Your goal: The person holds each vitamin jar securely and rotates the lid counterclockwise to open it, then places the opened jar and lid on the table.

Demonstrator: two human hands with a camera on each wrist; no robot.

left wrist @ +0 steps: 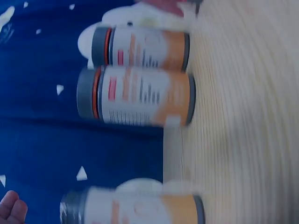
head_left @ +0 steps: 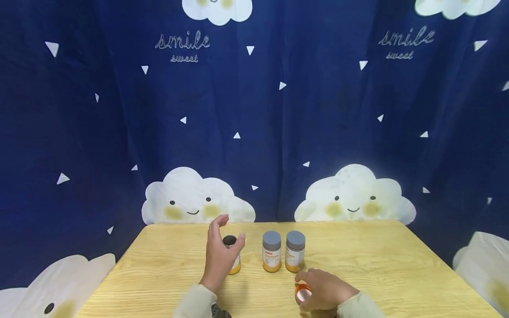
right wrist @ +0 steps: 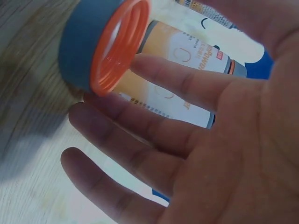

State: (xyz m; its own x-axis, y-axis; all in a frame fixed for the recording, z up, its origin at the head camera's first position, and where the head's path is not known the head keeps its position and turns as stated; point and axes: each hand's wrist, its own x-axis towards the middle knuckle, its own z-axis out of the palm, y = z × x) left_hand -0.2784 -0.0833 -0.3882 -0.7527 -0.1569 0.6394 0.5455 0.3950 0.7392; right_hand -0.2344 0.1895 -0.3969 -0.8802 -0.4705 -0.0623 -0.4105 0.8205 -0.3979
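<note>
In the head view my left hand (head_left: 222, 254) is raised with spread fingers in front of a capless supplement bottle (head_left: 235, 265), whose dark mouth shows between thumb and forefinger. That bottle also appears low in the left wrist view, with my fingertips (left wrist: 13, 207) apart from it. My right hand (head_left: 324, 289) is low over the table at a grey bottle cap (head_left: 298, 299). The cap lies upside down, its orange threaded inside facing up. In the right wrist view the fingers (right wrist: 112, 163) are extended, the forefinger's tip right at the cap's rim (right wrist: 100, 70). The right thumb's tip is out of that view.
Two capped bottles of the same kind, one in the middle (head_left: 272, 251) and one to its right (head_left: 295, 251), stand upright side by side. All are on a light wooden table (head_left: 377, 265). A dark blue curtain (head_left: 262, 110) with clouds hangs behind it.
</note>
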